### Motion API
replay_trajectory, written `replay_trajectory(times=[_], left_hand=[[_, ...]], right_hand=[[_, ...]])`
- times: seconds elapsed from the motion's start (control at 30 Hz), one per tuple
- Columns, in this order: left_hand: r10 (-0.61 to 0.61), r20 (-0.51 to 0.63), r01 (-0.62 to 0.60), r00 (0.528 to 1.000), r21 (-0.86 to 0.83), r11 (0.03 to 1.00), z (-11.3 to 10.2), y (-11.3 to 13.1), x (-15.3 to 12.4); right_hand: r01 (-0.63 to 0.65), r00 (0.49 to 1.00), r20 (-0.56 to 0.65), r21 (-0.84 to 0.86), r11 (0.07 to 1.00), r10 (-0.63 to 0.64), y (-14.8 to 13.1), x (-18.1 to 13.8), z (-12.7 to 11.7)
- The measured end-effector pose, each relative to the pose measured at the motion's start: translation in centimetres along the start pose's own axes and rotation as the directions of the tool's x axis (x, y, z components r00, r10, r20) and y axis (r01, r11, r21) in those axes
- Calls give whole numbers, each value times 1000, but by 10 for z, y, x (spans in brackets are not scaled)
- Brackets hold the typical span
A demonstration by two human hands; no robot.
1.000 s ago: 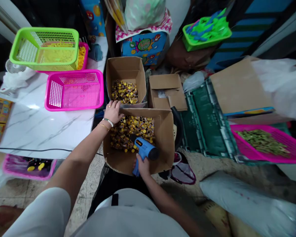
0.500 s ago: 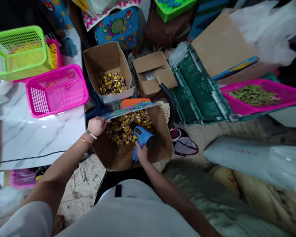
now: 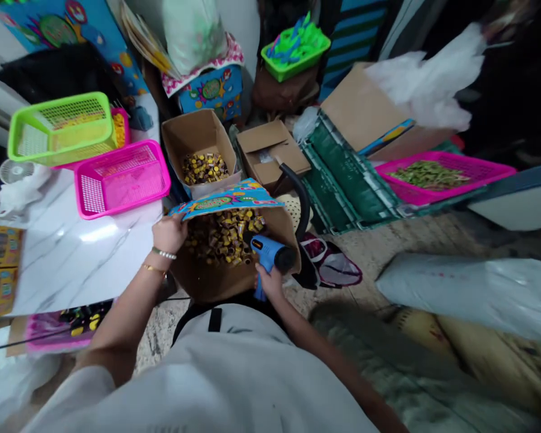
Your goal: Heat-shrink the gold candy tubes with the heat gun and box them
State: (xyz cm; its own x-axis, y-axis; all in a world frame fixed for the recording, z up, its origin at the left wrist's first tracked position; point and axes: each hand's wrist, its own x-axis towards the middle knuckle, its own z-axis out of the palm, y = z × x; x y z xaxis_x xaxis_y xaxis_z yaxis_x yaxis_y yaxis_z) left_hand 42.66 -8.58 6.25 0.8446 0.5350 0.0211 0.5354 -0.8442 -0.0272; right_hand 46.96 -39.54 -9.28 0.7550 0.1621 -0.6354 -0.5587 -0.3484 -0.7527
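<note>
My right hand (image 3: pixel 270 281) is wrapped round the handle of a blue heat gun (image 3: pixel 268 249) with a black rear end. Its nozzle points left over many small brown cylinders with yellow ends (image 3: pixel 228 237), heaped in a cardboard box (image 3: pixel 220 284) right in front of me. At the box's far left corner, my left hand (image 3: pixel 169 233) grips the edge of its printed blue flap (image 3: pixel 228 200). The box leans, with its opening facing me.
Behind it, another carton (image 3: pixel 192 133) holds more such cylinders. A pink basket (image 3: pixel 121 180) and a green basket (image 3: pixel 61 129) stand on the marble-patterned table (image 3: pixel 94 258) to the left. Green folded crates (image 3: pixel 342 180) and a grey sack (image 3: pixel 460 294) lie to the right.
The printed flap has tipped so that more of its blue face shows. The heat gun has shifted right over the box. My view has tilted upward; both hands keep their grips.
</note>
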Motion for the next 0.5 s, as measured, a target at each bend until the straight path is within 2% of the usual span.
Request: replay_trajectory(times=[0.1, 0.2, 0.37, 0.5], left_hand=[[-24, 119, 17, 993, 60, 998, 2, -1, 45], [-7, 196, -9, 981, 81, 997, 4, 0, 69], [54, 258, -71, 964, 53, 996, 5, -3, 75], [118, 239, -107, 964, -59, 993, 9, -20, 62]], right_hand=[[35, 999, 22, -39, 999, -34, -18, 13, 4], [74, 997, 45, -72, 995, -71, -36, 19, 12], [81, 996, 32, -83, 993, -79, -63, 14, 31], [82, 994, 87, -133, 988, -71, -75, 6, 27]])
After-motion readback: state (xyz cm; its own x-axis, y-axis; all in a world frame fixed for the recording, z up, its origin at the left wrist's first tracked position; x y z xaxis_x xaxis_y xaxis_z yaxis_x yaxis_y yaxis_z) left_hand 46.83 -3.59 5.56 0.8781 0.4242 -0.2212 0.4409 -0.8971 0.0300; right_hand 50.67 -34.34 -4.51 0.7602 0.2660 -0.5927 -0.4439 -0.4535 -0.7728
